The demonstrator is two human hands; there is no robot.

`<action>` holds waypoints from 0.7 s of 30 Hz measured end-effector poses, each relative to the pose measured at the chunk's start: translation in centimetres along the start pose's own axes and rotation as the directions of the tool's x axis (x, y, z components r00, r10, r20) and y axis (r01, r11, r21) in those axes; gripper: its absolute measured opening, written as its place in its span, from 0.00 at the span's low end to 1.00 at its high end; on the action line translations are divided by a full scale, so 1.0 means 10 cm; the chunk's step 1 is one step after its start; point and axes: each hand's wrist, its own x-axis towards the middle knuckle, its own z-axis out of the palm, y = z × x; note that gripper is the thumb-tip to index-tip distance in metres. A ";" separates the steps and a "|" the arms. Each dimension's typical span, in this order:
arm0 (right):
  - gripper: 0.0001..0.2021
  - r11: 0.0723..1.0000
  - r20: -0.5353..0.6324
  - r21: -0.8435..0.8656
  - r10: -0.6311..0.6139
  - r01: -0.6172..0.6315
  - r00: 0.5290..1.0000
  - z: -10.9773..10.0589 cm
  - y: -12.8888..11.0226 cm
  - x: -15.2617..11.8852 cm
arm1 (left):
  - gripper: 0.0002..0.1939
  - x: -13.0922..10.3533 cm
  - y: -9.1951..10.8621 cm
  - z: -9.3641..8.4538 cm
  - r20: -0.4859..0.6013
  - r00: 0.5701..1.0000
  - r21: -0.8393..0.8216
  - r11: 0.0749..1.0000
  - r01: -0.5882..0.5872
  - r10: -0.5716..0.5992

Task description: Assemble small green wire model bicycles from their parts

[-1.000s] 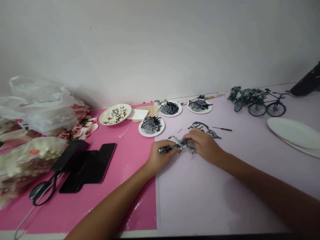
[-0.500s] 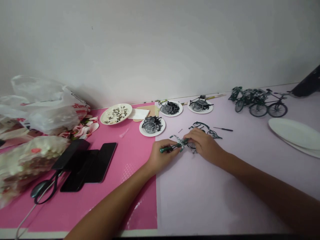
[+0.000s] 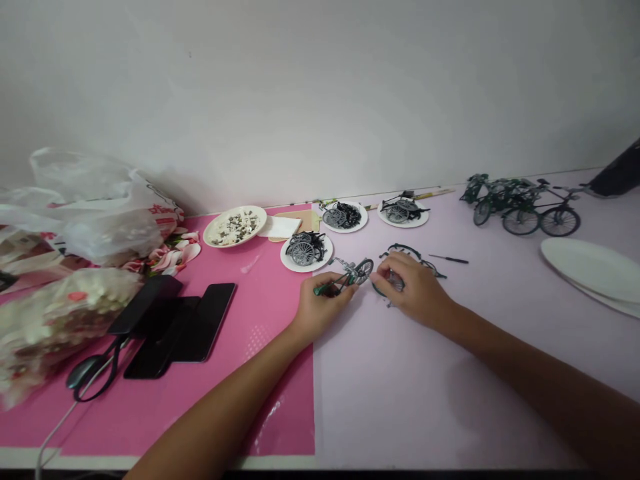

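Note:
My left hand [image 3: 323, 300] is closed around a small model bicycle [image 3: 345, 273], part-built. Its silver handlebars and one spoked wheel stick out past the fingers toward the right, and a dark green end shows at the left. To the right, my right hand [image 3: 413, 287] has its fingers curled, with thumb and index finger close together near that wheel. Anything between these fingertips is too small to make out. Under the right hand lies another spoked wheel [image 3: 394, 281], partly hidden. Just behind, a green curved frame piece [image 3: 403, 248] rests on the table.
Plates of grey and black model parts stand on the left [image 3: 295, 267], centre [image 3: 363, 227] and right [image 3: 423, 223]. A screwdriver [image 3: 450, 259], finished model bicycles [image 3: 523, 217] and white oval plates [image 3: 595, 270] lie rightward. Phones [image 3: 213, 323], a parts bowl [image 3: 207, 233] and plastic bags [image 3: 95, 213] are leftward.
My right hand has come away from the model bicycle's front. A spoked wheel now shows upright at the front of the model in my left hand, which has turned slightly.

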 end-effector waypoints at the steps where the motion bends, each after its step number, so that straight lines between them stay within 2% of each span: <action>1: 0.09 1.000 0.021 0.001 -0.009 0.009 1.000 0.01 -0.01 -0.01 | 0.14 0.00 0.00 0.00 -0.002 1.000 -0.001 1.000 -0.002 0.002; 7: 0.07 0.996 0.082 0.053 -0.071 0.067 0.994 0.04 0.00 -0.01 | 0.15 0.00 -0.01 0.00 0.014 1.000 -0.007 1.000 0.004 -0.004; 13: 0.19 0.998 0.181 0.056 -0.026 0.016 0.983 0.03 0.02 -0.01 | 0.14 0.00 -0.04 0.01 0.003 1.000 0.007 1.000 -0.004 0.004; 18: 0.07 0.998 0.098 0.060 -0.013 0.007 0.995 0.04 0.00 -0.03 | 0.15 0.00 -0.04 0.01 0.003 1.000 -0.018 1.000 0.008 -0.008; 21: 0.06 0.998 0.087 0.062 -0.028 0.023 0.996 0.04 -0.01 -0.02 | 0.16 0.00 -0.04 0.01 0.000 1.000 -0.019 1.000 0.006 -0.006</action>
